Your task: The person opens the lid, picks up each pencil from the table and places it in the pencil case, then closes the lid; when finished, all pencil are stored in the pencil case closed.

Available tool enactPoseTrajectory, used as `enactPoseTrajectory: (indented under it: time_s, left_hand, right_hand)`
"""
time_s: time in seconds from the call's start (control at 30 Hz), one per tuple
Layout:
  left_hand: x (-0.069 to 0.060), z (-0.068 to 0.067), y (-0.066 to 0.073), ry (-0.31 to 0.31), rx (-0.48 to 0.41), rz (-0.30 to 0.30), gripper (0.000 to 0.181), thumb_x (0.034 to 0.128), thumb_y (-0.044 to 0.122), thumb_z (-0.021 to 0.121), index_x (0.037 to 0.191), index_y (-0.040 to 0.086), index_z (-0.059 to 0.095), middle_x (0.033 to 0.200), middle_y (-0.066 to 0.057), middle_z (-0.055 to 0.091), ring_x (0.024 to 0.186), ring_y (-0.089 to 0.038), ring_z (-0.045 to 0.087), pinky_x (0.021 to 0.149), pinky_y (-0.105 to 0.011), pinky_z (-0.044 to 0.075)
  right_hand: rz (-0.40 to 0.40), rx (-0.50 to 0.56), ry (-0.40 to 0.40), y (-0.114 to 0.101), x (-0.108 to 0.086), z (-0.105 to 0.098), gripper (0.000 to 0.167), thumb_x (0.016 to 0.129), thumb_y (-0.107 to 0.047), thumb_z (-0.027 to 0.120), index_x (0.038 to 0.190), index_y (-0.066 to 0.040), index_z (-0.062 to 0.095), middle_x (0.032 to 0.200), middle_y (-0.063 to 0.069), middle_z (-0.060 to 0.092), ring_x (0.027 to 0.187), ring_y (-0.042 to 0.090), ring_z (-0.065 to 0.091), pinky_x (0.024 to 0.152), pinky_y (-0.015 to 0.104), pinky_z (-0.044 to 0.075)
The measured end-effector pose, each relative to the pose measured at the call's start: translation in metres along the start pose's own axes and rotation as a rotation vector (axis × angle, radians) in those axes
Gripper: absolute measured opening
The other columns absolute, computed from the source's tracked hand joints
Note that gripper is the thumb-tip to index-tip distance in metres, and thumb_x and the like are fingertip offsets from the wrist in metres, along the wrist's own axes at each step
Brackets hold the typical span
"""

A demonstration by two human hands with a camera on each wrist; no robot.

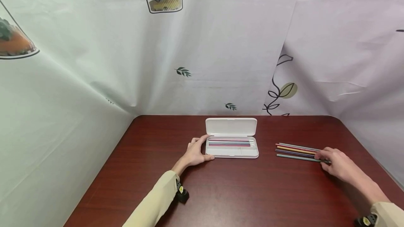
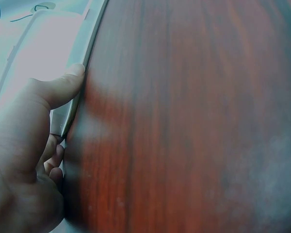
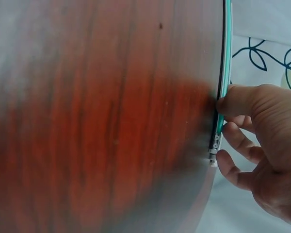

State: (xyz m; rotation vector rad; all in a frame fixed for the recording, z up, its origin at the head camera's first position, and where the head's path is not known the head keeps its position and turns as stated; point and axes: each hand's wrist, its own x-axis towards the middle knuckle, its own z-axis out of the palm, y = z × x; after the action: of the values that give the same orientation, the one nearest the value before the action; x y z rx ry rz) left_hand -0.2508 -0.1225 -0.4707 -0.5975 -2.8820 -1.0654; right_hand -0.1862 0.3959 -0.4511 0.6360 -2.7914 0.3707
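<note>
An open white pencil case (image 1: 231,152) lies on the table with several pencils (image 1: 229,143) in its back compartment. My left hand (image 1: 195,153) holds the case's left end, thumb at the front edge and a finger near the hinge; the left wrist view shows the thumb of this hand (image 2: 26,131) against the rim. To the right, my right hand (image 1: 339,164) is at the right ends of several loose pencils. In the right wrist view, the hand (image 3: 266,141) pinches a green pencil (image 3: 226,58) near its eraser end; other fingertips are partly hidden.
The case's raised lid (image 1: 231,126) stands at its back. The dark red-brown table (image 1: 240,192) meets white printed fabric (image 1: 221,62) behind and at both sides. A black wrist device (image 1: 182,194) sits at my left sleeve, another at the right cuff.
</note>
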Motion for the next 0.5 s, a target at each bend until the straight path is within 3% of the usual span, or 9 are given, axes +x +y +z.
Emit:
enactPoseTrajectory:
  time_s: [0.5]
  left_hand:
    - [-0.0008, -0.0005, 0.0008, -0.001, -0.006, -0.001, 0.086, 0.0765, 0.030, 0.088, 0.150, 0.018, 0.044, 0.132, -0.017, 0.055, 0.123, -0.037, 0.042, 0.097, -0.051, 0.033]
  right_hand:
    - [0.025, -0.004, -0.082, 0.0007, 0.0042, -0.0023, 0.026, 0.073, 0.009, 0.075, 0.088, -0.012, 0.069, 0.083, -0.004, 0.056, 0.073, 0.018, 0.054, 0.060, 0.042, 0.046]
